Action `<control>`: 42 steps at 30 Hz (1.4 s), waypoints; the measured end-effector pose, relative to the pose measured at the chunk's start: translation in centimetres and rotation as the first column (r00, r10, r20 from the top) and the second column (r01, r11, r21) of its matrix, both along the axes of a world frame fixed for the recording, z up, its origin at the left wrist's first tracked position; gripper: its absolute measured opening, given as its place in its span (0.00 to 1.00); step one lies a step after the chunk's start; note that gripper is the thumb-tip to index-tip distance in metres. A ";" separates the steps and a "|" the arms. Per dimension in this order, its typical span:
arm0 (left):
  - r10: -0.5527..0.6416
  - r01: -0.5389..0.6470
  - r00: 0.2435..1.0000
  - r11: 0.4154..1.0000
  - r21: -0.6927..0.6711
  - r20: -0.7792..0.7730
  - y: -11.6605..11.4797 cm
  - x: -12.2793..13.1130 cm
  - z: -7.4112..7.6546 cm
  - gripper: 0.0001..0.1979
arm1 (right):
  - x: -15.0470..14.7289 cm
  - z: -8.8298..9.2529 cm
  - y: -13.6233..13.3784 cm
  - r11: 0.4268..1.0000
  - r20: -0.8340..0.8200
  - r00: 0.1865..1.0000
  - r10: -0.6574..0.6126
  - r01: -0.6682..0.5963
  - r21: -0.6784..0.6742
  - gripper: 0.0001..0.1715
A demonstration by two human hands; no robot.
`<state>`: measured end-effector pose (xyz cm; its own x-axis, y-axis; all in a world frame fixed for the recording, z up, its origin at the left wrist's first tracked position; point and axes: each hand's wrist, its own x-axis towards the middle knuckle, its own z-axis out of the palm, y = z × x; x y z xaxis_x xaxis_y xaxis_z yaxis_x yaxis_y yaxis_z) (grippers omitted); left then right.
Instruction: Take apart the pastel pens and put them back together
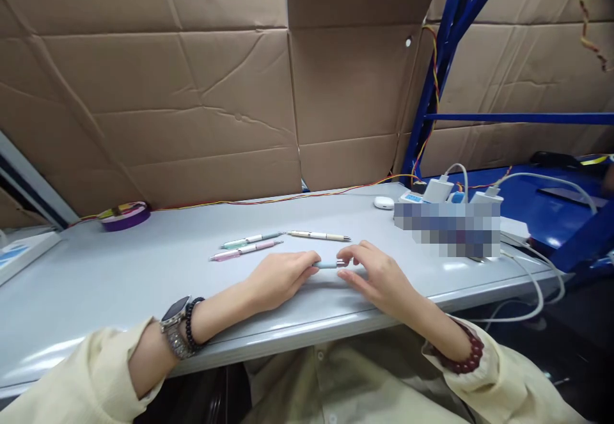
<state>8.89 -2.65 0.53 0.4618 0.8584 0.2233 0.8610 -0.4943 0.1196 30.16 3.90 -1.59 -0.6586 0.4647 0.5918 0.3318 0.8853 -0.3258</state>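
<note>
Near the front edge of the table, my left hand (283, 278) is closed around one end of a light blue pen (328, 264), which lies roughly level and points to the right. Its silvery end reaches the fingers of my right hand (377, 278). That hand's thumb and forefinger are apart, with the pen's end between or just beside them; whether they touch it I cannot tell. Beyond my left hand lie a green pen (252, 240) and a pink pen (247, 251), side by side. A cream and white pen (318, 236) rests behind the blue one.
A purple roll of tape (125, 217) sits at the back left, near a white power strip (23, 254). Toward the right are a white earbud case (384, 203), plugged-in chargers (438, 190), a blurred-out patch and white cables (540, 296). Cardboard (215, 104) stands behind the table (182, 232).
</note>
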 end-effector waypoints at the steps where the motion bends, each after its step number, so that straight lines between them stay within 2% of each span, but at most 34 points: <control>1: -0.008 0.008 1.000 1.000 0.005 -0.008 0.0 0.0 -0.1 0.11 | 0.0 0.0 0.0 0.999 0.035 0.999 -0.032 0.031 0.012 0.11; 4: -0.014 0.015 0.999 1.000 0.018 -0.030 0.2 0.1 -0.3 0.13 | 0.1 0.0 0.0 0.998 0.081 0.995 -0.066 0.065 0.015 0.18; 9: 0.003 -0.003 1.000 1.000 -0.001 0.012 0.2 0.2 -0.6 0.14 | 0.2 0.0 0.2 0.999 -0.053 0.999 -0.010 0.008 -0.042 0.06; 17: -0.003 0.004 0.999 1.000 0.016 -0.035 0.4 0.4 -0.7 0.13 | 0.1 0.0 0.1 1.000 -0.004 1.000 0.011 -0.011 -0.011 0.12; 20: -0.002 0.003 1.000 0.999 0.047 -0.019 0.5 0.4 -0.8 0.13 | 0.1 -0.2 0.2 1.000 -0.061 0.998 0.030 -0.030 -0.004 0.07; 26: -0.005 0.006 0.998 1.000 -0.012 0.065 0.4 0.1 -0.8 0.15 | 0.1 -0.4 0.4 0.998 -0.194 0.980 0.043 -0.051 -0.034 0.03; 30: -0.051 0.051 0.999 0.999 -0.009 -0.003 0.2 -0.2 -0.7 0.21 | 0.2 -0.3 0.3 0.997 -0.212 0.975 0.063 -0.072 -0.034 0.04; 34: -0.072 0.073 0.995 0.997 0.015 -0.075 0.1 -0.3 -0.2 0.23 | 0.3 -0.3 0.1 0.996 -0.200 0.976 0.084 -0.088 -0.012 0.05; 39: -0.103 0.105 0.992 0.994 0.028 -0.080 0.3 -0.5 0.6 0.24 | 0.3 -0.5 -0.1 0.999 -0.271 0.962 0.028 -0.022 0.024 0.04; 42: -0.106 0.112 0.984 0.993 0.038 -0.142 0.4 -1.3 1.1 0.25 | 0.6 -0.3 0.1 0.998 -0.356 0.934 -0.026 0.042 0.037 0.03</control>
